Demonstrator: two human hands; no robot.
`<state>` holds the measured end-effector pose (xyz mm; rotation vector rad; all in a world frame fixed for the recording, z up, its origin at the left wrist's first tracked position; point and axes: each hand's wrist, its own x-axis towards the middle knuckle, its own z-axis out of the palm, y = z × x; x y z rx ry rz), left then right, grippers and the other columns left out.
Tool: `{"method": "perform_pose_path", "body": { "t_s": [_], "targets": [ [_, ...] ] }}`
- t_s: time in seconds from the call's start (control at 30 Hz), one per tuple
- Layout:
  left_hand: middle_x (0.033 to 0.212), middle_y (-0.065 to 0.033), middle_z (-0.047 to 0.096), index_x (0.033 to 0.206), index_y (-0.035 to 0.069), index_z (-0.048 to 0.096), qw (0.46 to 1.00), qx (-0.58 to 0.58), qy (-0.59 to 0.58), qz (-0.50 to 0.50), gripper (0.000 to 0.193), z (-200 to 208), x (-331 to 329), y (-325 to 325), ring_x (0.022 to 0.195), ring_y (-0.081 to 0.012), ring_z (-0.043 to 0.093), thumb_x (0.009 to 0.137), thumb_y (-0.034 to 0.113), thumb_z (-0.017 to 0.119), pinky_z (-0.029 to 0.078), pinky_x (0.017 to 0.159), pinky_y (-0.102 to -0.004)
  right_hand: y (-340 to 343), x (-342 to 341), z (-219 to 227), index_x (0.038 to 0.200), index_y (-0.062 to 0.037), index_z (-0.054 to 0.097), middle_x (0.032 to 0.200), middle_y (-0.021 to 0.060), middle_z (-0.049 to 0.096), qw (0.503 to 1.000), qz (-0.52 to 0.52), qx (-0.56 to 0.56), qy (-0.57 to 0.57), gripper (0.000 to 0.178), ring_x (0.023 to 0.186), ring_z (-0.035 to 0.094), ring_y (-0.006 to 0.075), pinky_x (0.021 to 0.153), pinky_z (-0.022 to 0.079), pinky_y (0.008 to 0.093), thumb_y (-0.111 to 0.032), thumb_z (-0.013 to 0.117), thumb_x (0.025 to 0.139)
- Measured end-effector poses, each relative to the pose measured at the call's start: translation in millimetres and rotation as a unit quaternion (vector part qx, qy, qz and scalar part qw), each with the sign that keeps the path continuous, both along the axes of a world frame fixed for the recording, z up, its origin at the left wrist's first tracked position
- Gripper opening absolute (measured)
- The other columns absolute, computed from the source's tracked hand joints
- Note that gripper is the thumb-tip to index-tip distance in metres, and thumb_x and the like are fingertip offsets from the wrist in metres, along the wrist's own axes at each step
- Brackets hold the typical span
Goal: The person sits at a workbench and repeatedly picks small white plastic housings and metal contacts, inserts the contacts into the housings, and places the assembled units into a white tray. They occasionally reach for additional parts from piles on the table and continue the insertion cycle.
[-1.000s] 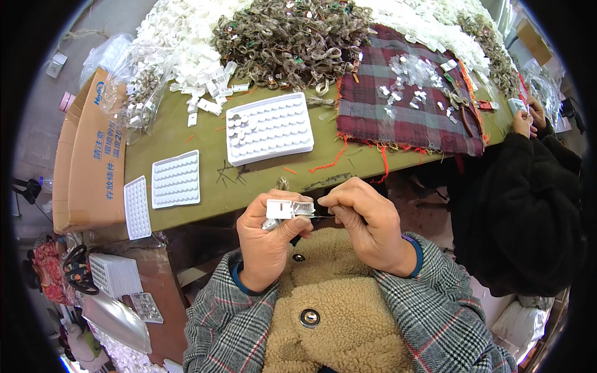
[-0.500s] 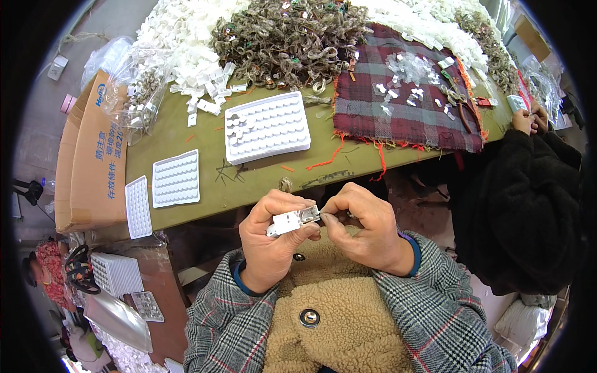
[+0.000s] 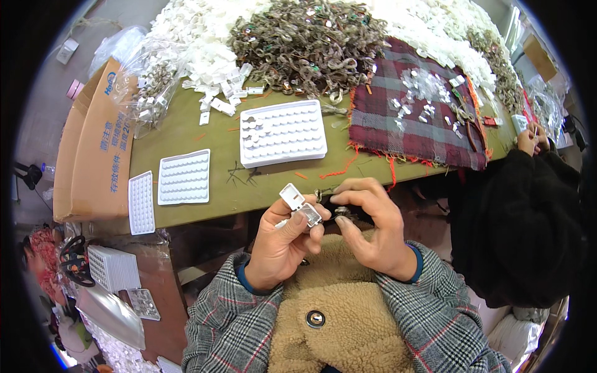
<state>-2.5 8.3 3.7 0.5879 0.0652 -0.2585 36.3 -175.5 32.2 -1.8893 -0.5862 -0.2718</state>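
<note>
My left hand [image 3: 277, 252] is closed around a small white plastic case [image 3: 300, 204], pinched between thumb and fingers. Its hinged lid stands up and the inside of the lower half shows. My right hand [image 3: 380, 233] is just to the right, apart from the case. Its thumb and forefinger are slightly spread, with a small bundle of thin grey-brown wire [image 3: 342, 212] between them, partly hidden by the fingers. A white tray [image 3: 295, 140] with several small round silvery pieces in its left pockets sits on the table beyond my hands.
White cases [image 3: 205, 46] and coiled wires [image 3: 305, 46] are heaped at the back. A plaid cloth [image 3: 404, 137] with clear bits lies right. Two trays [image 3: 184, 177] and a cardboard box [image 3: 93, 149] stand left. Another person [image 3: 522, 211] works close on the right.
The white case now has its lid raised and is tilted in my left hand. My right hand has drawn back from it, fingers wider apart. The whole view has shifted slightly.
</note>
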Motion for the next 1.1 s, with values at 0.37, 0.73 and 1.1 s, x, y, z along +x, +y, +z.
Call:
{"method": "perform_pose_path", "body": {
  "t_s": [0.37, 0.73, 1.1],
  "targets": [
    [0.096, -0.0126, 0.071, 0.115, -0.006, 0.064, 0.99, 0.119, 0.032, 0.067, 0.023, -7, 0, 14, 0.082, -0.0167, 0.071, 0.094, 0.002, 0.066, 0.064, 0.075, -0.031, 41, 18, 3, 0.091, 0.0023, 0.064, 0.093, 0.0144, 0.061, 0.989, 0.098, -0.074, -0.086, 0.025, 0.082, 0.06, 0.0323, 0.074, 0.05, 0.0388, 0.006, 0.068, 0.067],
    [0.1, -0.0167, 0.068, 0.124, -0.006, 0.056, 0.995, 0.028, 0.043, 0.083, 0.032, 2, 18, 65, 0.077, -0.0149, 0.067, 0.1, 0.015, 0.059, 0.063, 0.07, -0.0315, 86, 107, 20, 0.092, 0.0037, 0.069, 0.084, 0.0153, 0.066, 0.984, 0.033, -0.172, -0.028, 0.009, 0.074, 0.065, 0.0309, 0.067, 0.051, 0.0357, 0.0, 0.071, 0.083],
    [0.101, -0.0203, 0.066, 0.125, -0.008, 0.054, 0.998, -0.019, 0.055, 0.03, 0.032, -1, 24, 76, 0.076, -0.0157, 0.066, 0.099, 0.011, 0.059, 0.063, 0.073, -0.0365, 105, 128, 10, 0.088, 0.0033, 0.069, 0.088, 0.009, 0.066, 0.989, 0.029, -0.145, -0.003, 0.01, 0.07, 0.063, 0.0166, 0.061, 0.05, 0.029, 0.004, 0.073, 0.079]
  ]
}}
